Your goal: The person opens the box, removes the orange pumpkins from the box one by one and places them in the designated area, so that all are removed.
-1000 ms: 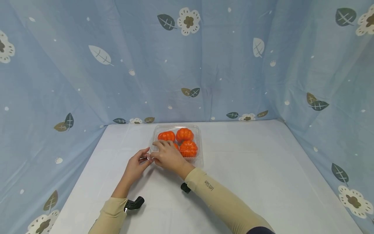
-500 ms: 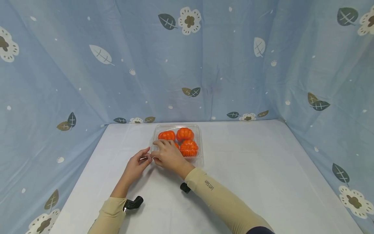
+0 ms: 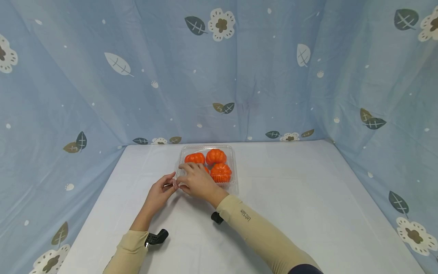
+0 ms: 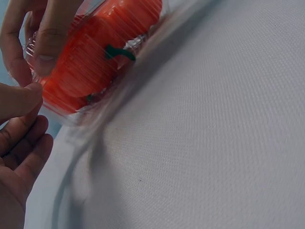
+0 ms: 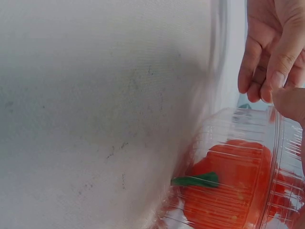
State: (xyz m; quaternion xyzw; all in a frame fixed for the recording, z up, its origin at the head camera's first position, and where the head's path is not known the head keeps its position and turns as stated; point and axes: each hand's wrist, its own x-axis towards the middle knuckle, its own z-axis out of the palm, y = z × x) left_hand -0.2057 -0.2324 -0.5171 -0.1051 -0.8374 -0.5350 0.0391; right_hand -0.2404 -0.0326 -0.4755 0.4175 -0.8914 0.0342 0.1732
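Note:
A clear plastic clamshell box (image 3: 234, 167) sits toward the back of the table, its ribbed wall showing in both wrist views. Inside are several orange toy pumpkins (image 3: 216, 156); a green stem shows on one pumpkin (image 5: 228, 186) through the plastic. At the box's near left corner, my left hand (image 3: 160, 193) pinches the rim between thumb and forefinger, its other fingers loosely bent. My right hand (image 3: 198, 183) reaches across the front, its thumb and forefinger pinching the same corner beside the left fingertips. Its other fingers arch over the lid and hide part of one pumpkin.
The table has a white cloth (image 3: 291, 198). Blue patterned curtains (image 3: 171, 76) hang behind and along both sides. A black camera mount (image 3: 157, 237) juts from the left wrist, and another black mount (image 3: 216, 217) shows under the right wrist.
Both hands stay at the box's near left corner, with only tiny shifts of the fingertips. Box and pumpkins keep their places.

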